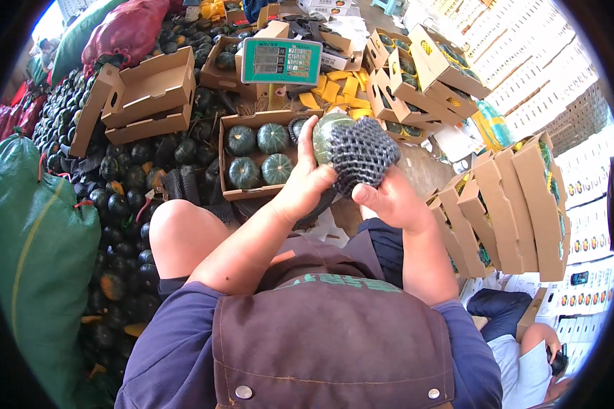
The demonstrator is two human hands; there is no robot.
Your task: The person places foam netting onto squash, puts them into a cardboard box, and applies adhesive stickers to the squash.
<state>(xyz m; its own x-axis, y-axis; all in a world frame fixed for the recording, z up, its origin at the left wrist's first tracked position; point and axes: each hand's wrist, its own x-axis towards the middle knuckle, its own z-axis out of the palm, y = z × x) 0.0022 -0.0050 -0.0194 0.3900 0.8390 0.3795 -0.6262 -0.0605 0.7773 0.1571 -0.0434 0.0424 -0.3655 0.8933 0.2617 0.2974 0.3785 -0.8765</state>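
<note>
In front of my chest I hold up a green pumpkin (331, 131), partly covered by a dark foam net sleeve (366, 155). My left hand (305, 185) grips the pumpkin's bare left side, fingers up along it and thumb underneath. On the right, my right hand (401, 203) is closed round the netted end, its thumb in front and its other fingers mostly hidden behind the net. Just beyond my left hand lies an open cardboard box (262, 191) with several green pumpkins (244, 172) in rows; part of a netted one shows at its right side.
A scale with a green display (282, 61) stands behind the box. Loose pumpkins (119, 204) and a green sack (37, 273) lie to the left, near empty cartons (150, 88). Filled cartons (505, 204) lean at the right. Another person (518, 361) sits at the lower right.
</note>
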